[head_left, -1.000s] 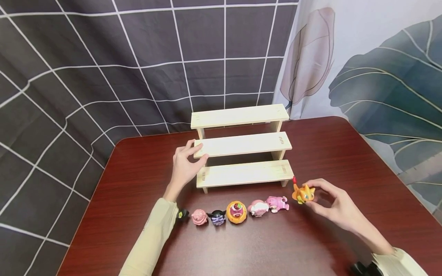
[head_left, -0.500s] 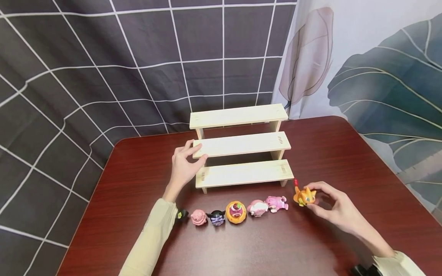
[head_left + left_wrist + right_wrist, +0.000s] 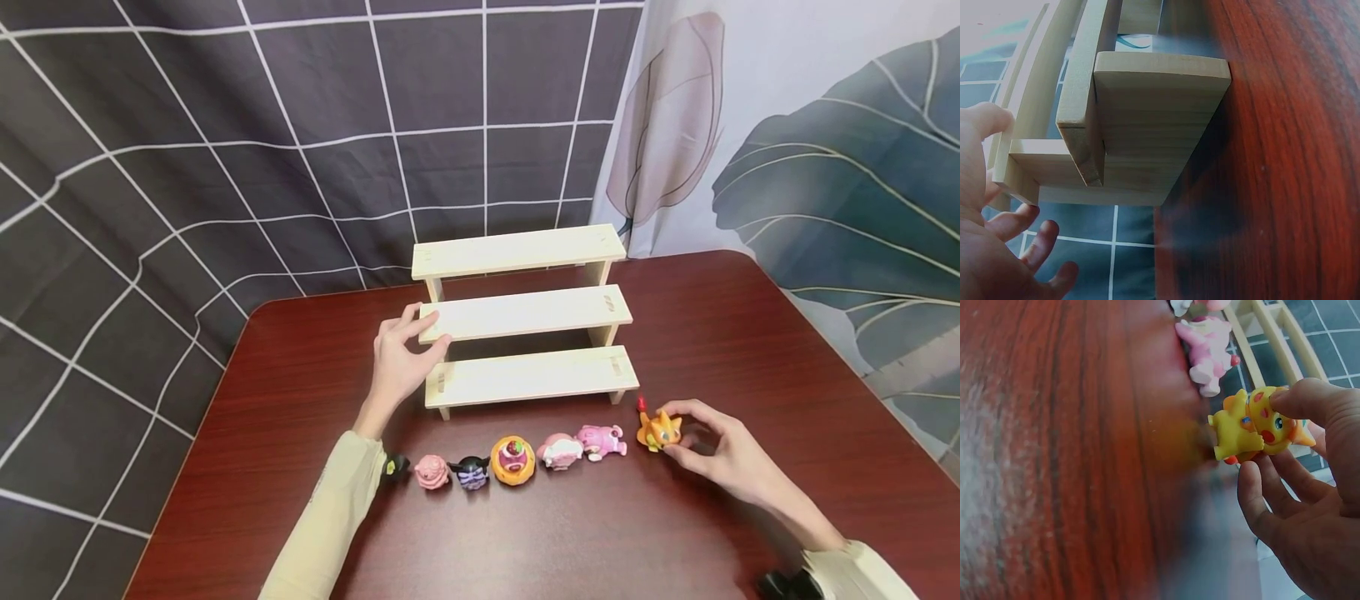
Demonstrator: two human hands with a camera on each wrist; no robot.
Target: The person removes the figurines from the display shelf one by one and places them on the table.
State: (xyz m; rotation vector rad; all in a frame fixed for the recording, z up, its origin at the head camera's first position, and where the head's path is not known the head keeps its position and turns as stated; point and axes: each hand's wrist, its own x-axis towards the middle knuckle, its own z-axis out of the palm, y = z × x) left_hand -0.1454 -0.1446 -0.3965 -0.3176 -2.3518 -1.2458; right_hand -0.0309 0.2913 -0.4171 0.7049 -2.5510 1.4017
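Note:
A three-tier wooden display stand (image 3: 532, 375) stands on the table. My left hand (image 3: 401, 358) grips the left end of its middle shelf; in the left wrist view the thumb is on the board's edge with the other fingers (image 3: 1022, 219) below. My right hand (image 3: 738, 458) pinches a small orange-and-yellow cat-like figurine (image 3: 658, 432) by its head, right of the stand's front corner. In the right wrist view the figurine (image 3: 1238, 428) has pointed ears and red cheeks, and its feet are close over the table. A red-tipped tail sticks up behind it.
In front of the stand lies a row of toys: a pink figurine (image 3: 600, 442), a pink-and-white one (image 3: 560, 452), a round tart-like toy (image 3: 513, 461), a black-and-purple one (image 3: 472, 473) and a pink swirled one (image 3: 432, 472). A gridded dark curtain (image 3: 442, 92) hangs behind the table (image 3: 337, 333).
My right hand has lowered the figurine slightly toward the table. The left hand keeps its grip on the middle shelf, and the row of toys has not moved.

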